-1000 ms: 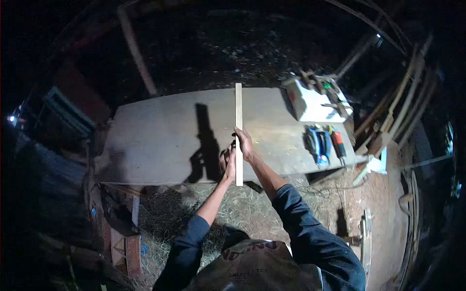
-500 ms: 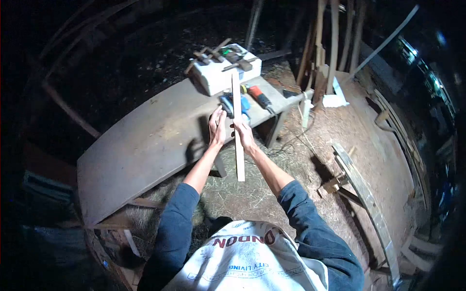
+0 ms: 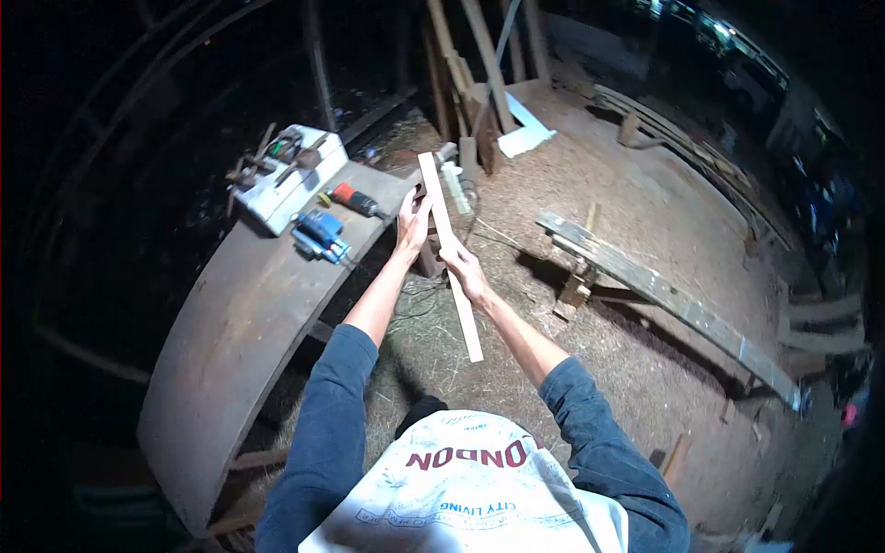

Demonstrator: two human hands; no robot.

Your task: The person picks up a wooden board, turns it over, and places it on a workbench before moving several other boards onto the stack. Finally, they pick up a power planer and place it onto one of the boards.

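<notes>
Sawdust and straw cover the floor (image 3: 645,212) of a dark workshop, where a long grey desk (image 3: 230,350) curves along the person's left side. Off to the right a weathered plank (image 3: 664,300) lies across low wooden supports, raised off the ground, and more timber leans in a bundle (image 3: 479,64) at the far end, stood upright out of the way.

At the far end of the desk sits a white box (image 3: 290,184) with clamps and other tools piled on top, and just beside it lie a blue power tool (image 3: 321,235) and a red-handled one (image 3: 355,198), grouped together within easy reach of the working area.

Away from the desk, over the straw, the person holds a thin pale wooden strip (image 3: 450,253) in the air, pointing away from the body and tilted a little leftward at its far end. The right hand (image 3: 466,272) is closed around its middle, carrying most of the weight. The left hand (image 3: 412,221) sits further up, fingers laid flat against the strip's side with the palm fairly open, seemingly steadying it rather than gripping. Held lengthwise like this, the strip lines up with the person's view, as one might for sighting along an edge, though that is only a reading of the pose.
</notes>
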